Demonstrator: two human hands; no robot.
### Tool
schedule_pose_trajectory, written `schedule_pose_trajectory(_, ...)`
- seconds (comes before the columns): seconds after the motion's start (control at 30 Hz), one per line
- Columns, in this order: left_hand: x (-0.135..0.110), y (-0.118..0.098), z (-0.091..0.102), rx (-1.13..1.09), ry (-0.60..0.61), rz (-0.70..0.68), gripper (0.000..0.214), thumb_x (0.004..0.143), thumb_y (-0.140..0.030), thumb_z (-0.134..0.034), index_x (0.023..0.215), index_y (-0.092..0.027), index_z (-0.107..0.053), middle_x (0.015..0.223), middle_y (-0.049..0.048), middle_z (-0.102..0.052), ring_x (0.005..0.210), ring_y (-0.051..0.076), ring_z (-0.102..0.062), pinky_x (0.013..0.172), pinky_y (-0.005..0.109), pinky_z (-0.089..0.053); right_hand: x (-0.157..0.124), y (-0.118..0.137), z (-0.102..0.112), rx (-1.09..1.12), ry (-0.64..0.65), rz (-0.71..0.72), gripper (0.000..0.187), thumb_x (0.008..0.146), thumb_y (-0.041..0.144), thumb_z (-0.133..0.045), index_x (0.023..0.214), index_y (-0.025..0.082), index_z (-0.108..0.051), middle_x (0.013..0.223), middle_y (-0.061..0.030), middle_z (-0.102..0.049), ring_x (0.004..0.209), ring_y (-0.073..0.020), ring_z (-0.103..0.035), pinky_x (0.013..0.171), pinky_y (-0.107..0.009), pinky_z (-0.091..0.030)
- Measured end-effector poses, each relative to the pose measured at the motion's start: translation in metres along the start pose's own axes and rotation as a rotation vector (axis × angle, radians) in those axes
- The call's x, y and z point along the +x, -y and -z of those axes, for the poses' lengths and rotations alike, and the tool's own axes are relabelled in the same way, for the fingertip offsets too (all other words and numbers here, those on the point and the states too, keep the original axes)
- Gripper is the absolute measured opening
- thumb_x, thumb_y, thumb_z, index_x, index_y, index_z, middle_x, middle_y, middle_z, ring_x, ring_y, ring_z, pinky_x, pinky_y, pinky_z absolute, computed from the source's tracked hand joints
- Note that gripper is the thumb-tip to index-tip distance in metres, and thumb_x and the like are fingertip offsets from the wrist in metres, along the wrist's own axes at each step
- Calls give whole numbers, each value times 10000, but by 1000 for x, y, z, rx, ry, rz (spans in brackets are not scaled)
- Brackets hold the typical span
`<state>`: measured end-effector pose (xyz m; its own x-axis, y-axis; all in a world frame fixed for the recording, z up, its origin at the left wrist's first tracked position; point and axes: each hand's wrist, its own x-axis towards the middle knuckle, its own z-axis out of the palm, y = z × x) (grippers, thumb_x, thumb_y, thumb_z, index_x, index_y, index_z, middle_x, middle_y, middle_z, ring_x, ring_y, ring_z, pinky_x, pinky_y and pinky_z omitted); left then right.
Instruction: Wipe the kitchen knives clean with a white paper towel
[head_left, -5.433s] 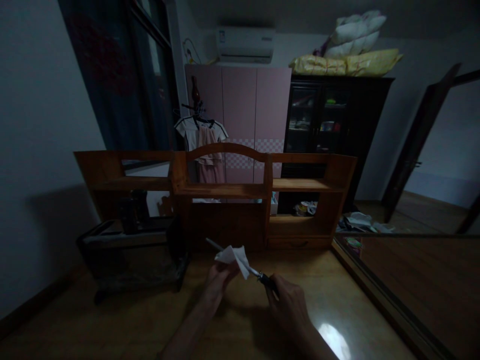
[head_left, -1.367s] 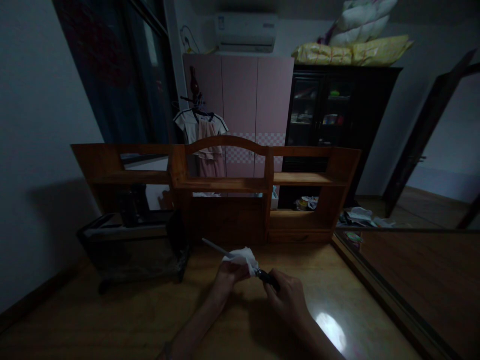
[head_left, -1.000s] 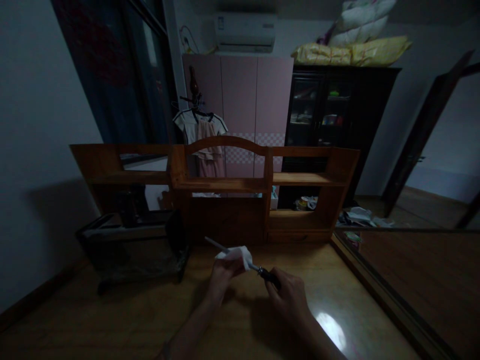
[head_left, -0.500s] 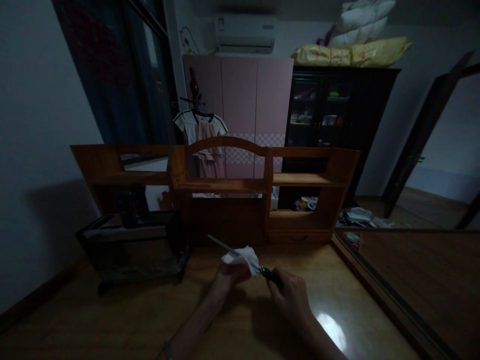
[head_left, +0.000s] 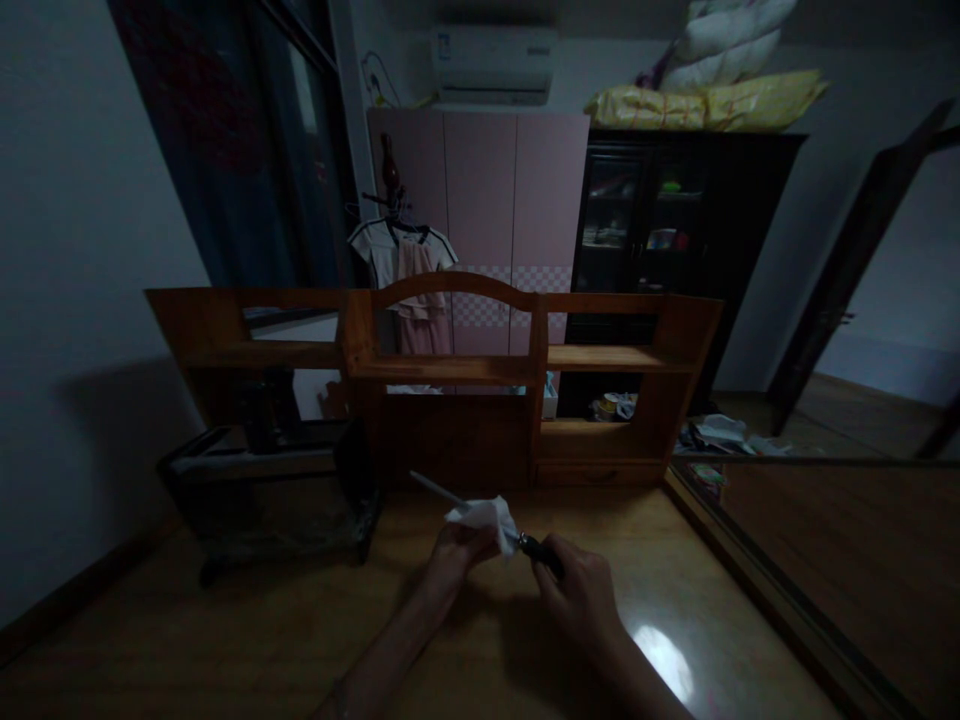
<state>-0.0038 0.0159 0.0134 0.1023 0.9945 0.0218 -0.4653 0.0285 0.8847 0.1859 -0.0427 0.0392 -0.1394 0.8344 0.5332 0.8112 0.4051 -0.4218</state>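
My right hand (head_left: 581, 585) is closed around the black handle of a long, thin metal rod (head_left: 435, 487), which looks like a sharpening steel. The rod slants up and to the left, over the wooden tabletop (head_left: 480, 660). My left hand (head_left: 454, 555) is closed on a white tissue (head_left: 484, 515), which is folded around the middle of the rod. The rod's far tip sticks out bare beyond the tissue, and a short stretch by the handle's silver collar shows too. My left fingertips are partly hidden under the tissue.
Behind my hands stands a wooden shelf unit (head_left: 450, 370). To the left is a dark glass-sided box (head_left: 262, 510) with a black object (head_left: 268, 410) on top. A raised wooden edge (head_left: 750, 585) runs along the right. Pink wardrobe doors (head_left: 480, 190) stand farther back.
The tissue now covers the middle of the rod, which lay bare across it before. My left hand has shifted very slightly; my right hand keeps nearly the same place.
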Motion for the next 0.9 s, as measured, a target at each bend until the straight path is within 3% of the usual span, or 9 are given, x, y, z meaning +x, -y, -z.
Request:
schedule_pose_trajectory(0.4, 6, -20, 13, -106, -156, -55, 296, 636, -255, -774, 876, -110, -679, 915, 103, -703, 806, 223, -670, 724, 310, -547, 1, -3, 4, -5, -8, -1, 93, 809, 227, -468, 765, 193, -542, 638, -14, -584, 584, -145, -561, 559, -228, -293)
schedule_pose_trajectory(0.67, -5, -18, -4, -62, 77, -21, 421, 621, -280, -784, 977, -91, -661, 991, 152, -684, 925, 306, -639, 855, 455, -492, 1, 2, 3, 8, -45, -15, 129, 833, 240, -444, 756, 198, -538, 626, -15, -595, 581, -146, -573, 550, -224, -297)
schedule_pose_trajectory(0.9, -1, -9, -1, -42, 19, -16, 423, 603, -259, -794, 979, -115, -663, 970, 132, -687, 897, 287, -644, 783, 397, -530, -2, 1, -5, 5, 5, 25, 97, 814, 207, -454, 773, 196, -542, 647, -19, -607, 586, -139, -570, 553, -217, -302)
